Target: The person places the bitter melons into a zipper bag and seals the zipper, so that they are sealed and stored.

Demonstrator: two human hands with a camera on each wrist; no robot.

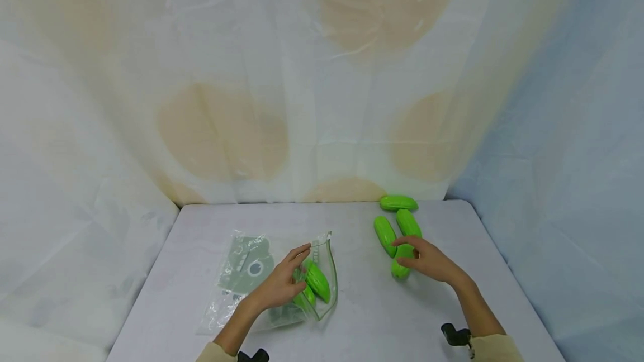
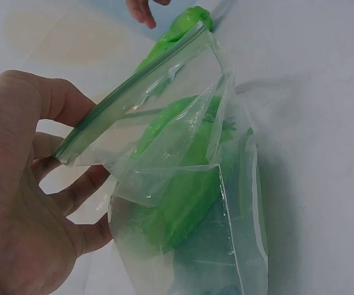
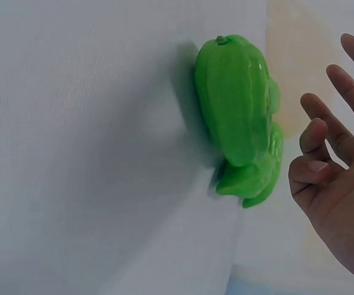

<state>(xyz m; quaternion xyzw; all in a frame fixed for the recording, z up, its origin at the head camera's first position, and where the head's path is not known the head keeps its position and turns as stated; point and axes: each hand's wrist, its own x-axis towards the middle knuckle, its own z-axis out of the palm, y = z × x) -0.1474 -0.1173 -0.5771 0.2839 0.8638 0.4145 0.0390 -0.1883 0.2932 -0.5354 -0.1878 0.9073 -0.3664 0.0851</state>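
Note:
My left hand (image 1: 282, 282) holds the mouth edge of a clear zip bag (image 2: 134, 86) with a green seal strip; the strip hides part of the thumb and fingertips. Green cucumber-like plastic vegetables (image 2: 189, 184) lie inside the bag near its opening, at least two of them. On the right, my right hand (image 1: 430, 261) hovers over the nearest of several similar loose vegetables (image 1: 401, 268), thumb and fingers spread and holding nothing. In the right wrist view that ribbed vegetable (image 3: 233, 101), with a small stem nub, sits apart from the fingers (image 3: 330, 123).
The loose green vegetables form a group toward the back right, the farthest (image 1: 398, 203) at the back edge of the white table (image 1: 362, 328). A printed green design (image 1: 246, 261) shows on the bag. Patterned curtains (image 1: 302, 71) hang behind and at both sides.

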